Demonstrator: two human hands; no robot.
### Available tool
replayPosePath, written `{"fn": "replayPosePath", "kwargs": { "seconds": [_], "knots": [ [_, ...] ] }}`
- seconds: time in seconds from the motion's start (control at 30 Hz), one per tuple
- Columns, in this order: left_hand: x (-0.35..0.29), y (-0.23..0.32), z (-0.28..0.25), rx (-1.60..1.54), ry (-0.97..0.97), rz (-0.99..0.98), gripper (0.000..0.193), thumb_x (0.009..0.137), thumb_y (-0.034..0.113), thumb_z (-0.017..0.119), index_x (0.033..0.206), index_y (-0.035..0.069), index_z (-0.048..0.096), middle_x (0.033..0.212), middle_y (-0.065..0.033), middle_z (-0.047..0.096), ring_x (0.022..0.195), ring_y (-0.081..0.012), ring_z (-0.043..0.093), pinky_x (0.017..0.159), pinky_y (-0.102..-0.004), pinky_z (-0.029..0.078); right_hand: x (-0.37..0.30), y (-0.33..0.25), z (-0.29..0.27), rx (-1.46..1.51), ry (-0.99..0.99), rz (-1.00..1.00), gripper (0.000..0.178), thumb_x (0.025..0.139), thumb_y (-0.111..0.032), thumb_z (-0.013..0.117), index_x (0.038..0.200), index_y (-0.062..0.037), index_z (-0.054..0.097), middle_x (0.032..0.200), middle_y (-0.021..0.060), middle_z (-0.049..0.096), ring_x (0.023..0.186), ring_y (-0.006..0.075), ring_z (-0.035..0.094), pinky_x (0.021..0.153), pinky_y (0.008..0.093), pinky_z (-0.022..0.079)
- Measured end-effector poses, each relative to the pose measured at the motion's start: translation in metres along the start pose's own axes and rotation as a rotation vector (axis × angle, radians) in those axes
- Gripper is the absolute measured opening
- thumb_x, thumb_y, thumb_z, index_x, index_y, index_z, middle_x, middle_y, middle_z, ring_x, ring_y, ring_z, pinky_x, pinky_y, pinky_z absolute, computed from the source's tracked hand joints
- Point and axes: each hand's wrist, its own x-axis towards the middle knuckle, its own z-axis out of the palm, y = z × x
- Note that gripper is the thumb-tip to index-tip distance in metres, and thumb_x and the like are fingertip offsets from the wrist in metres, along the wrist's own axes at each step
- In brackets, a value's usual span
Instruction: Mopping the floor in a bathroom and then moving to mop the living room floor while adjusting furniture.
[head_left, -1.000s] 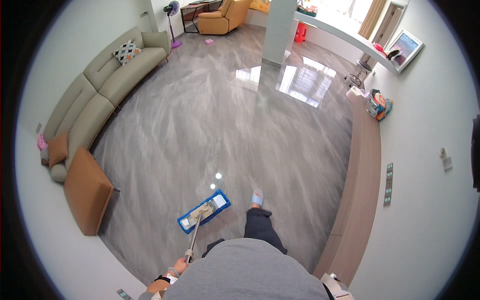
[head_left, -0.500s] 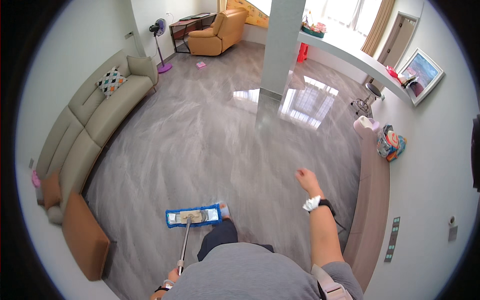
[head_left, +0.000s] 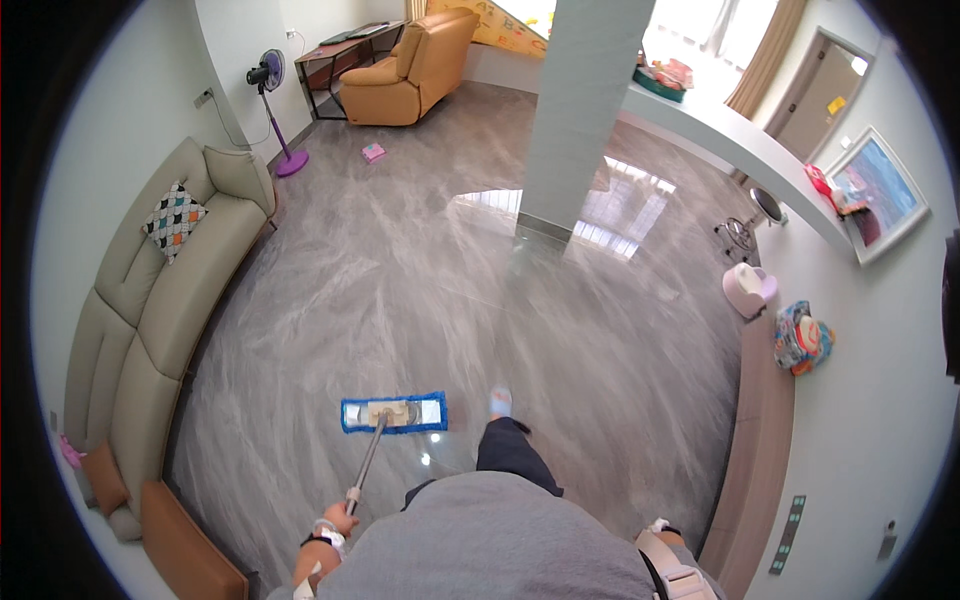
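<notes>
My left hand [head_left: 341,517] is closed around the silver pole [head_left: 368,466] of a flat mop, low at the left of my body. The mop head [head_left: 395,413], edged in blue fringe with a beige joint on top, lies flat on the grey marbled floor [head_left: 480,300] ahead and left of me. To the right of the mop head, my foot in a pale slipper or sock [head_left: 501,402] is on the floor. My right arm is down beside my body; only a white wrist wrap [head_left: 660,526] shows near the shoulder strap, and the hand itself is hidden.
A beige sofa [head_left: 195,290] and a brown ottoman [head_left: 190,545] line the left. Farther off are a purple fan [head_left: 291,163], a pink item [head_left: 373,152], a tan armchair [head_left: 415,70] and a pillar [head_left: 575,120]. A low cabinet [head_left: 745,450] and a pink potty [head_left: 748,288] stand right.
The mop head has slid slightly forward, and my left hand has moved forward with the pole. My right arm has swung back from the front right. A foot has stepped forward beside the mop.
</notes>
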Motion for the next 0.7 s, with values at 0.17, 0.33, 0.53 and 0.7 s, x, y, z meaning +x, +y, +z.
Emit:
{"fn": "replayPosePath", "kwargs": {
  "seconds": [0.17,0.33,0.53,0.7],
  "knots": [
    [0.121,0.068,-0.096,0.308,0.154,0.033,0.037,0.070,0.019,0.069,0.105,0.007,0.066,0.098,-0.0165,0.068,0.093,-0.0313,0.066,0.076,-0.0431,0.053,0.096,0.058,-0.135,-0.454,0.552,-0.458,0.037,0.088,-0.040,0.049,0.113,-0.0208,0.067,0.115,0.0022,0.066,0.114,0.0234,0.058,0.100,0.0390,0.041],
    [0.190,0.198,-0.235,0.633,0.249,0.074,0.032,0.075,0.020,0.065,0.105,0.013,0.069,0.106,-0.0093,0.069,0.096,-0.0277,0.066,0.071,-0.0446,0.054,0.229,-0.042,-0.650,0.568,0.579,0.028,0.032,0.078,-0.028,0.059,0.090,0.0000,0.069,0.090,0.0236,0.067,0.089,0.0393,0.064,0.079,0.0452,0.051],
    [0.317,0.378,-0.409,0.750,0.261,-0.012,0.029,0.076,0.021,0.065,0.104,0.015,0.069,0.103,-0.0059,0.069,0.094,-0.0238,0.067,0.068,-0.0435,0.052,0.274,-0.190,-1.060,0.791,0.997,-0.590,0.032,0.084,-0.021,0.065,0.109,-0.0002,0.062,0.095,0.0161,0.068,0.088,0.0258,0.066,0.078,0.0345,0.051],
    [0.420,0.568,-0.550,0.975,0.316,-0.017,0.027,0.077,0.022,0.064,0.103,0.017,0.070,0.101,-0.0031,0.070,0.092,-0.0205,0.067,0.066,-0.0426,0.051,0.244,-0.251,-1.219,0.851,0.854,-0.846,0.030,0.083,-0.015,0.067,0.109,-0.0010,0.062,0.095,0.0131,0.068,0.084,0.0230,0.065,0.075,0.0332,0.051]
  ]
}}
